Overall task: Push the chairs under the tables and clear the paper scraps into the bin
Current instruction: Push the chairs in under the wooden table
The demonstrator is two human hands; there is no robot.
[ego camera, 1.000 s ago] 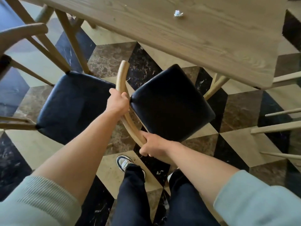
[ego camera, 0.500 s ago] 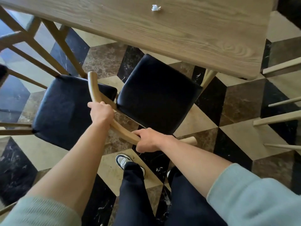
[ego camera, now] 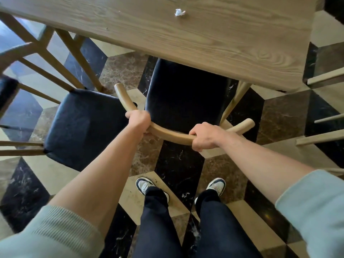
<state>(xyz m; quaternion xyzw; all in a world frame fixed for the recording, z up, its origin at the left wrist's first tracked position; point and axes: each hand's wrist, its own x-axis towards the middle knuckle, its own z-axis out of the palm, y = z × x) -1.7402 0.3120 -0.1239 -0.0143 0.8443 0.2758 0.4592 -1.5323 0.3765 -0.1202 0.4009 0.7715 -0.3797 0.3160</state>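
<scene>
Both hands are wrapped tight around the curved wooden back rail (ego camera: pixel 173 134) of a chair. The left hand (ego camera: pixel 138 119) grips the rail where it bends away toward its left tip, knuckles up, fingers curled under and out of sight. The right hand (ego camera: pixel 203 135) clamps the rail nearer its right end, thumb tucked below; past it the rail's rounded end pokes out free. Between the two hands a short bare stretch of rail shows.

Just beyond the grip lies the chair's black seat (ego camera: pixel 184 97). Its far part is hidden beneath the edge of the wooden table (ego camera: pixel 214 43), so how far in it reaches cannot be told; one pale leg shows to the right of the seat, the others are covered.

Farther out on the tabletop, well beyond the hands, sits a small crumpled white paper scrap (ego camera: pixel 179 12), apart from everything else.

To the left of the left hand stands a second chair (ego camera: pixel 83 127) with a black seat, close beside the held rail; its frame is cut off by the picture edge. To the right of the right hand, pale wooden rungs (ego camera: pixel 323 138) of other furniture enter from the edge, too cropped to identify.

Nearer than the grip, bare forearms lead back to pale green sleeves (ego camera: pixel 314 207), above dark trousers and two shoes on the patterned marble floor (ego camera: pixel 178 164).
</scene>
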